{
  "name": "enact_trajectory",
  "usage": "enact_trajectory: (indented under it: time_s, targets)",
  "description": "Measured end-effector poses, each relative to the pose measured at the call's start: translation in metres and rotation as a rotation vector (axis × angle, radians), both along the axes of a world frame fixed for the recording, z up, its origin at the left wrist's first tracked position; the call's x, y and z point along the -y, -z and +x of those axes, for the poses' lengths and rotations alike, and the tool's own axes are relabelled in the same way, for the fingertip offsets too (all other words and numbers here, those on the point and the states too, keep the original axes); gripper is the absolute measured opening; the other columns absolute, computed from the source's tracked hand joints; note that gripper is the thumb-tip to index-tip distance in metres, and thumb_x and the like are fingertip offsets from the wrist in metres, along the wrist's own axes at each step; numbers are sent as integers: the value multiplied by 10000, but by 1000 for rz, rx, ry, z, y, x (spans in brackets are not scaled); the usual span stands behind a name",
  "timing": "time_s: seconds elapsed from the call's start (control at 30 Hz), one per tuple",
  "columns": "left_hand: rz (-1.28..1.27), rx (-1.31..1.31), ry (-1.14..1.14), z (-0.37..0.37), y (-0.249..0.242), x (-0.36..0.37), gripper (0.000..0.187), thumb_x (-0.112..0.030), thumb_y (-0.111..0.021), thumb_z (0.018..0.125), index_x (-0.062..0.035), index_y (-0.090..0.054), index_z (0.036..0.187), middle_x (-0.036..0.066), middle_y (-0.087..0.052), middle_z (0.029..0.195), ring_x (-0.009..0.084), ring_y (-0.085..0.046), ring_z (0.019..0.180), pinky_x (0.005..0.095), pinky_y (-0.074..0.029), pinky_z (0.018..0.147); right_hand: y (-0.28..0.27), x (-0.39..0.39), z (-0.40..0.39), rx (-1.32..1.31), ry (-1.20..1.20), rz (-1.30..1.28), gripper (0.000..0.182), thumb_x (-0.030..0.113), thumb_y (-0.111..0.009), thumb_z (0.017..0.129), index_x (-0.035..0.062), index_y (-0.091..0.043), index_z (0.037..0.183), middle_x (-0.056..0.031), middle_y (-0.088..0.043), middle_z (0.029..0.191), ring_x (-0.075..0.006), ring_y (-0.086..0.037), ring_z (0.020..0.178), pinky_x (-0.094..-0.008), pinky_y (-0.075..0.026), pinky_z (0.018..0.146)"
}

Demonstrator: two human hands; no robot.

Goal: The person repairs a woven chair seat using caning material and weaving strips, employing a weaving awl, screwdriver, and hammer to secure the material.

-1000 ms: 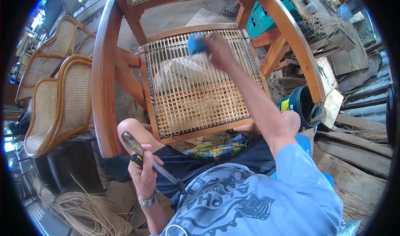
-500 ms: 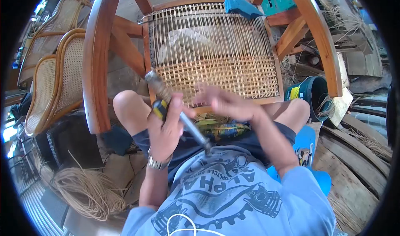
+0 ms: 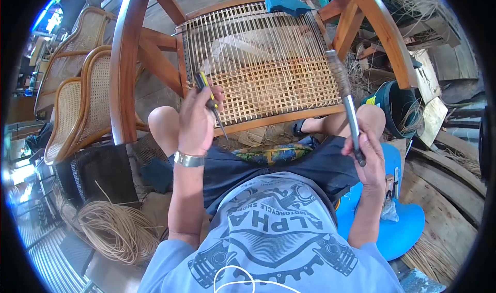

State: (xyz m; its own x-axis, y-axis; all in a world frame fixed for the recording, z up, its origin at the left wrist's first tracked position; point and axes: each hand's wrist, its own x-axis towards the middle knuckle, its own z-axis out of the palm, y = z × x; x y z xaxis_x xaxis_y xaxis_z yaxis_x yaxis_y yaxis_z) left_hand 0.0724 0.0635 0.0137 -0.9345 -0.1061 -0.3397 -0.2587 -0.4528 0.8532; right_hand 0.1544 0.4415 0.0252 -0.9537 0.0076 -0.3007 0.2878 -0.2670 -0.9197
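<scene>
My left hand is closed around a screwdriver with a black and yellow handle, its thin shaft pointing down toward me. On the other side, my right hand grips the lower end of a metal rod, which has a cord-like wrapping near its upper end and stands nearly upright. Between and beyond my hands is a wooden chair frame with a cane seat. The near part of that seat is woven in a grid; the far part shows mostly strands running lengthwise. A blue block-like object rests on the far rail.
Chairs with cane backs stand at the left. A coil of cane lies at lower left. A dark green bucket and a blue stool-like object are to my right, beside wooden boards.
The metal rod has passed from beside my left hand into my right hand, which has moved right. My left hand has risen, keeping the screwdriver. My view has shifted slightly.
</scene>
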Motion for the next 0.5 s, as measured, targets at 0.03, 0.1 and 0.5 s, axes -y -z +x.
enact_trajectory:
  time_s: [0.03, 0.1, 0.5]
  targets:
    - [-45, -123, 24, -4, 2, 6, 272, -271, -622, 1035, -35, -599, 1169, 85, -678, 1068, 106, -580, 876, 282, -467, 795, 6, -10, 4, -30, 56, 46, 533, 317, -532, 1058, -37, -464, 1450, -69, -582, 861, -105, -518, 712, -259, -448, 653]
    - [-91, -248, 48, -14, 0, 9, 276, -255, -612, 1039, -29, -594, 1198, 96, -673, 1098, 122, -594, 963, 299, -465, 865, 11, -22, 15, -43, 79, 19, 582, 344, -576, 1040, -33, -452, 1465, -42, -553, 858, -87, -471, 701, -239, -401, 631]
    - [-732, -436, -89, -116, 41, -15, 347, -308, -748, 929, -35, -644, 1115, 107, -774, 1013, 190, -746, 905, 316, -560, 783, 43, 35, 9, -245, 108, 96, 416, 128, -505, 1078, 1, -478, 1472, -82, -599, 905, -34, -399, 554, -183, -334, 491]
